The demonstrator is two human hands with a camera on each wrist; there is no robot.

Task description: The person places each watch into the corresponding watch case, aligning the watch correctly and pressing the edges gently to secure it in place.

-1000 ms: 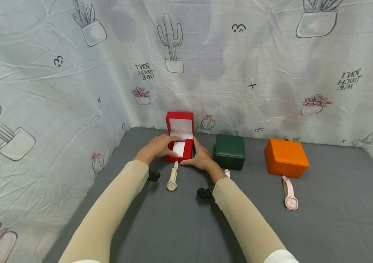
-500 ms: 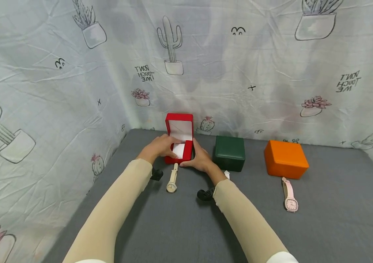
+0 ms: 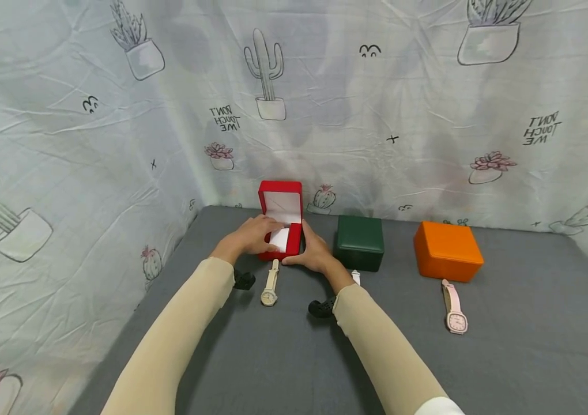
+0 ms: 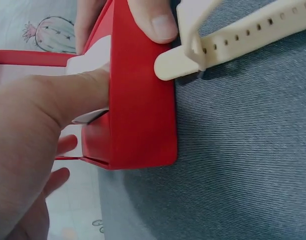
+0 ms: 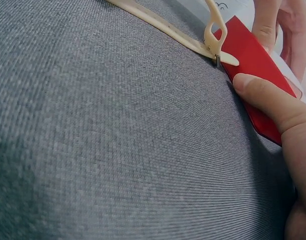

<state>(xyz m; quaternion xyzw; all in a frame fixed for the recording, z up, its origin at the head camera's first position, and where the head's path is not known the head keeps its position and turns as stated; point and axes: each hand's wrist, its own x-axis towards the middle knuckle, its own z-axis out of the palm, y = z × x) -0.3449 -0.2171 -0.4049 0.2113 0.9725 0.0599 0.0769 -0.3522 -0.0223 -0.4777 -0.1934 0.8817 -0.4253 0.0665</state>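
Note:
An open red watch box point(image 3: 295, 237) stands at the back of the table, its white-lined lid tilted up. My left hand point(image 3: 244, 235) reaches into it from the left and pinches the white cushion point(image 3: 279, 238), the thumb point(image 4: 85, 95) dipping in just behind the front wall. From the right, my right hand point(image 3: 315, 252) holds the box, with its thumb point(image 5: 262, 92) against the front wall and the other fingers partly hidden along the side. A cream wristwatch point(image 3: 269, 293) lies in front, and its strap tip point(image 4: 175, 64) overlaps the box front in the left wrist view.
Right of the red box stands a closed green box point(image 3: 360, 243), with a white watch point(image 3: 356, 277) partly hidden by my right forearm. Farther right are a closed orange box point(image 3: 448, 252) and a pink watch point(image 3: 455, 314). A printed curtain point(image 3: 351, 132) hangs behind the grey table point(image 3: 294, 357).

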